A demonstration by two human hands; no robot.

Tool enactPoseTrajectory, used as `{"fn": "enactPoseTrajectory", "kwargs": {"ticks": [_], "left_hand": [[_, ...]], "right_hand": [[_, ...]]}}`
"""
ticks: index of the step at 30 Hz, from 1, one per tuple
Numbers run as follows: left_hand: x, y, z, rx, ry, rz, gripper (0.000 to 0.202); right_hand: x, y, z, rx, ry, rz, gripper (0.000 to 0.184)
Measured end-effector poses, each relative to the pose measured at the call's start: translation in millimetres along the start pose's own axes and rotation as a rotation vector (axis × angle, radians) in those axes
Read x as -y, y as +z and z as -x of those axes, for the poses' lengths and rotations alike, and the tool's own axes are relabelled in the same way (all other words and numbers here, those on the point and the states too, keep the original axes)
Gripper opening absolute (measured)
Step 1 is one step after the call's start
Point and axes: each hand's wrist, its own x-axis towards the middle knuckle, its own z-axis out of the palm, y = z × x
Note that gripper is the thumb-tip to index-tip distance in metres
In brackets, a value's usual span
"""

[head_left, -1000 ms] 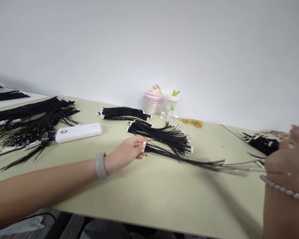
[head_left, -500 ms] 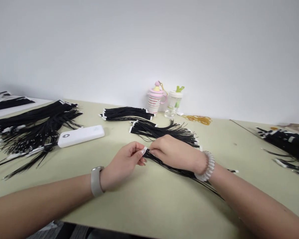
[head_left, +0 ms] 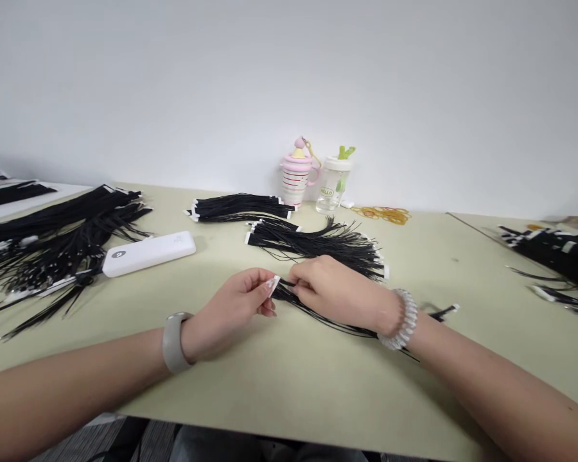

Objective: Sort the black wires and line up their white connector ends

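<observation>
The left hand [head_left: 236, 308] fingers pinch the white-tagged end of 1 black cord bundle [head_left: 327, 321] lying on the bench [head_left: 293, 385]. The right hand [head_left: 337, 292] fingers grip its strands just beside. This looks like evening the ends, so the next move needs a steady pinch.

The right hand [head_left: 340, 292] has come in from the far right. A second ago it was a blur beside the black pile [head_left: 553, 253], and now its fingers [head_left: 301, 279] pinch the strand bundle [head_left: 327, 321] just beside the left hand [head_left: 236, 311]. The bundle's tail, stretched out rightward before, now passes under the right wrist.
</observation>
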Motion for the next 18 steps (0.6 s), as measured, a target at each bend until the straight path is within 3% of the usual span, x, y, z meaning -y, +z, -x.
{"fn": "enactPoseTrajectory", "kwargs": {"ticks": [6,10,12,15,18], "left_hand": [[-3.8,-4.4,-2.3,0.016,0.07,-0.23,0.027],[-5.7,-13.6,-8.1,-0.029,0.042,-0.184,0.031],[-8.3,-21.5,-12.1,-0.105,0.041,-0.049,0.029],[-13.7,-32.8,-18.1,-0.202,0.059,0.121,0.025],[-16.3,-38.5,-22.2,-0.231,0.055,0.172,0.024]], "right_hand": [[10.1,9.5,-4.3,-0.04,0.008,0.052,0.016],[-13.8,-7.6,-4.4,-0.041,0.044,0.111,0.019],[-43.0,-27.9,2.4,-0.105,0.222,0.157,0.021],[-90.1,-64.8,23.7,-0.372,0.559,0.224,0.017],[-115.3,-94.7,47.7,-0.551,0.697,0.191,0.013]]}}
